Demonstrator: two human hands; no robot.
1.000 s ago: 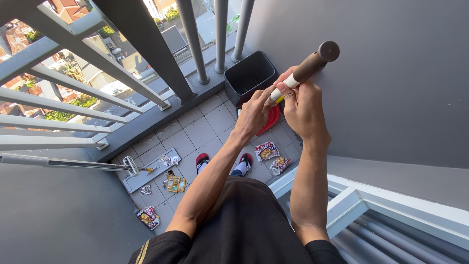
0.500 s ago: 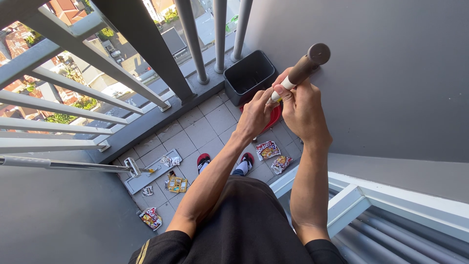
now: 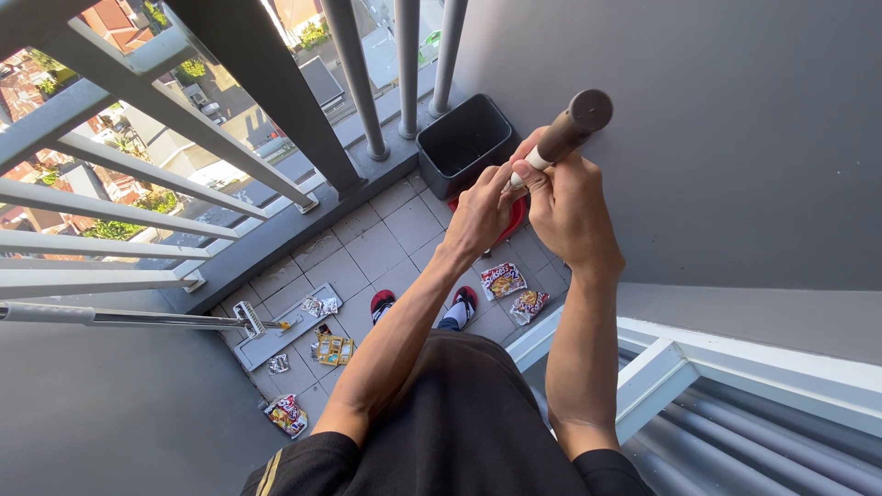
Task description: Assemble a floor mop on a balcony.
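I stand on a small tiled balcony and look down past my arms. My right hand (image 3: 571,209) is wrapped around a long pole with a brown grip (image 3: 571,127) and a white shaft. Just below it, my left hand (image 3: 480,209) pinches the same shaft with its fingertips. The pole's lower part is hidden behind my hands. A red dustpan-like piece (image 3: 513,219) shows on the floor under them, beside a dark bin (image 3: 464,145).
A grey railing (image 3: 276,101) runs along the far and left side. A flat mop (image 3: 276,332) with a metal pole (image 3: 119,318) lies at left. Several snack wrappers (image 3: 503,280) litter the tiles around my sandalled feet (image 3: 380,303). A grey wall (image 3: 735,138) stands at right.
The brown grip end has tilted slightly lower and left, and both hands have shifted a little with it. The view has drifted slightly.
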